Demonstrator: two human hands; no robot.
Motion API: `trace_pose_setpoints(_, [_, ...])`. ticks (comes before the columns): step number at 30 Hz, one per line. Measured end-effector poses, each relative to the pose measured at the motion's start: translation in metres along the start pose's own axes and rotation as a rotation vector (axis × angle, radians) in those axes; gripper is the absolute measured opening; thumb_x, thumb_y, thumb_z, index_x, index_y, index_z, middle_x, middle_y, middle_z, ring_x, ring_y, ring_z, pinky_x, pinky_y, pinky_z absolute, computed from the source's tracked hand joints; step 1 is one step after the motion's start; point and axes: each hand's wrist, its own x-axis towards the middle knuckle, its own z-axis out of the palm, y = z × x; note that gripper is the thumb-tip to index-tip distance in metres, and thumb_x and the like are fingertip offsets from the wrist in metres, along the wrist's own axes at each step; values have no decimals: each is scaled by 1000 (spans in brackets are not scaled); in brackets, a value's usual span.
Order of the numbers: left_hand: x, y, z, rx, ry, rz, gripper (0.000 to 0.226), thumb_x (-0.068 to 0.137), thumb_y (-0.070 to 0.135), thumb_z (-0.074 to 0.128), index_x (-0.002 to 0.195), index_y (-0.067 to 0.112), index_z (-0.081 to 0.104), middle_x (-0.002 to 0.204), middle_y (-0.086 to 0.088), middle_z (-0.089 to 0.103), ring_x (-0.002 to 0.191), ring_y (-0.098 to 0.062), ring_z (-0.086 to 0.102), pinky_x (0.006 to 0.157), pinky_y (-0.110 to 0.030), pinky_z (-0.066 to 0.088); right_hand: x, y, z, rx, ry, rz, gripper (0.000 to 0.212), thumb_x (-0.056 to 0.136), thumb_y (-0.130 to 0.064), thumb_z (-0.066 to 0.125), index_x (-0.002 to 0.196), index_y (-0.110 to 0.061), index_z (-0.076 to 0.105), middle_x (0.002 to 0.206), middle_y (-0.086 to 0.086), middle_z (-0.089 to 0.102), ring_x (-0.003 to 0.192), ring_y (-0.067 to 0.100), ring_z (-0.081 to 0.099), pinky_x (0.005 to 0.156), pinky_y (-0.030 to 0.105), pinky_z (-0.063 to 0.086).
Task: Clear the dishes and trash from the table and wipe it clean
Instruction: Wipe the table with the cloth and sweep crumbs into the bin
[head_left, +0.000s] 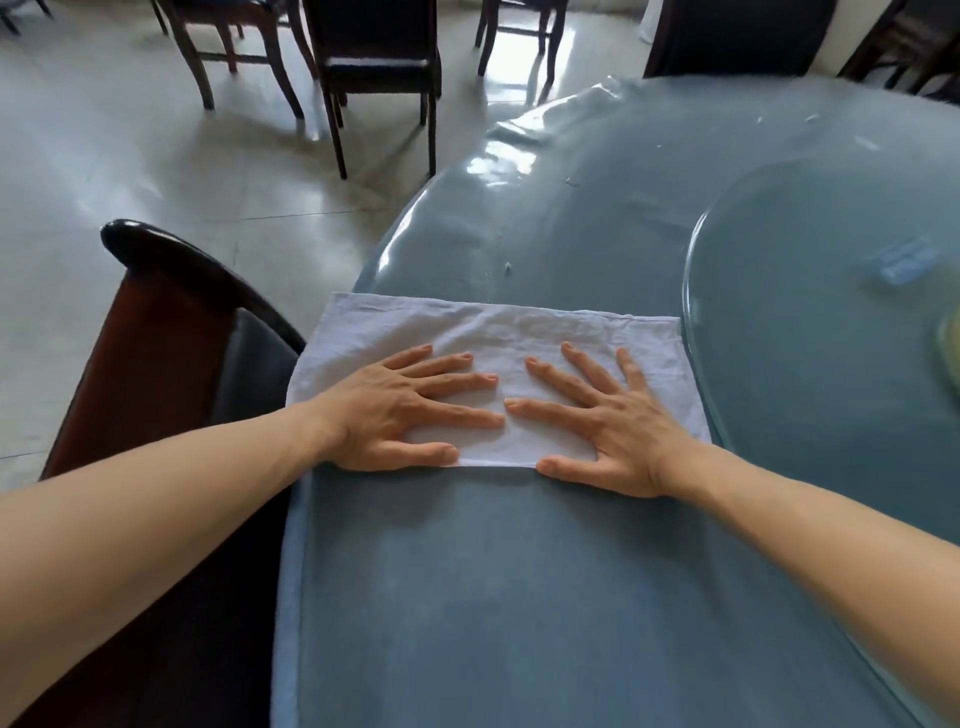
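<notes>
Left hand (400, 410), right hand (613, 421), both flat, fingers spread, pressing white cloth (519, 332)

Left hand (400, 410): flat, palm down, fingers spread and pointing toward the other hand.
Right hand (613, 421): flat, palm down, fingers spread, tips nearly meeting the left's.
Arms: both bare, stretched forward, angled inward.
Wrists: straight, held low.

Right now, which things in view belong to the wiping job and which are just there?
Part of the job:
white cloth, spread flat
left hand and right hand, both pressed flat on it
table
small specks beyond the cloth

Just there:
glass turntable
near chair
far chairs
</notes>
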Motion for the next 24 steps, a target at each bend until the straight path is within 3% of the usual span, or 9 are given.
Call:
trace_pose_setpoints(14, [92, -153, -36, -1, -2, 195, 55, 101, 64, 35, 153, 61, 17, 169, 22, 5, 158, -8, -5, 128, -46, 5, 109, 57, -24, 36, -11, 206, 70, 78, -95, 5, 145, -76, -5, 166, -30, -18, 158, 18, -17, 122, 67, -8])
trace_pose_setpoints(24, [131, -201, -48, 12, -26, 316, 56, 101, 65, 36, 153, 61, 15, 169, 22, 4, 158, -9, -6, 128, -45, 5, 135, 73, -30, 44, -29, 293, 71, 80, -94, 5, 146, -74, -6, 166, -31, -20, 158, 17, -19, 122, 68, -8])
